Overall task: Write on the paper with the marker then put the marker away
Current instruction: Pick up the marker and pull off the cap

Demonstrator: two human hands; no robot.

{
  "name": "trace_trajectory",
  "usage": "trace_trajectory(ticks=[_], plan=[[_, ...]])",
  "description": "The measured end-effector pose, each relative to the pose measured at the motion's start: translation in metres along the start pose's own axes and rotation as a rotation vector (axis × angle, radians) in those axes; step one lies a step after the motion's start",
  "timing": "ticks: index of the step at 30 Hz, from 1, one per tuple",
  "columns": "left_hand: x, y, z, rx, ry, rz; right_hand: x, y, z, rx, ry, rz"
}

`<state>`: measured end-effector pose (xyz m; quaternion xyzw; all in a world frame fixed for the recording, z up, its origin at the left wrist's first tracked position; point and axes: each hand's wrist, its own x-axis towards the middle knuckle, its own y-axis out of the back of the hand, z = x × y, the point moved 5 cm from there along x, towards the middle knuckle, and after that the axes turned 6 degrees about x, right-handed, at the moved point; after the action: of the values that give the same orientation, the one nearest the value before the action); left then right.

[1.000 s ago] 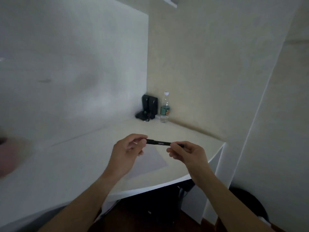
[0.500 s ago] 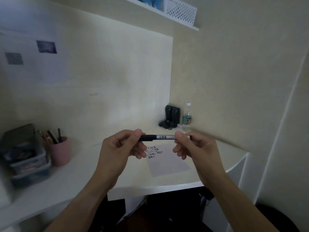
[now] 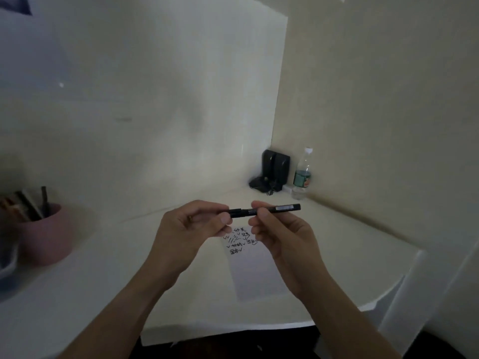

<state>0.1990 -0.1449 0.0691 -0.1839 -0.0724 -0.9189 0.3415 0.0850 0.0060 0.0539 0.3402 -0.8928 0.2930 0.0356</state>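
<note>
A black marker (image 3: 264, 210) is held level above the desk between both hands. My left hand (image 3: 191, 229) pinches its left end, which looks like the cap. My right hand (image 3: 280, 234) grips the barrel near the middle, and the labelled right end sticks out past my fingers. Below the hands a white sheet of paper (image 3: 256, 275) lies on the desk, with black handwriting on its upper part and the lower part blank.
A pink cup (image 3: 49, 234) with pens stands at the left, beside a blurred container at the frame edge. A black device (image 3: 273, 172) and a water bottle (image 3: 302, 174) sit in the far corner. The white desk (image 3: 350, 242) curves off at front right.
The camera swung left and downward, so the pink cup and the writing came into view. Both hands keep hold of the marker and now sit closer together along it.
</note>
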Motion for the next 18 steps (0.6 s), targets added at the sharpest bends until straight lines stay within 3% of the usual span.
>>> trace_trajectory(ticks=[7, 11, 15, 18], plan=[[0.05, -0.001, -0.064, 0.105, -0.013, -0.078, 0.058, 0.02, 0.057, -0.137, -0.019, 0.042], [0.054, -0.001, -0.091, 0.141, -0.035, -0.117, 0.07, 0.028, 0.075, -0.15, -0.021, -0.054], [0.06, 0.036, -0.118, 0.15, -0.015, 0.049, 0.096, 0.074, 0.058, 0.012, 0.044, 0.116], [0.068, 0.06, -0.136, 0.156, 0.018, 0.121, 0.11, 0.102, 0.051, -0.046, 0.043, 0.159]])
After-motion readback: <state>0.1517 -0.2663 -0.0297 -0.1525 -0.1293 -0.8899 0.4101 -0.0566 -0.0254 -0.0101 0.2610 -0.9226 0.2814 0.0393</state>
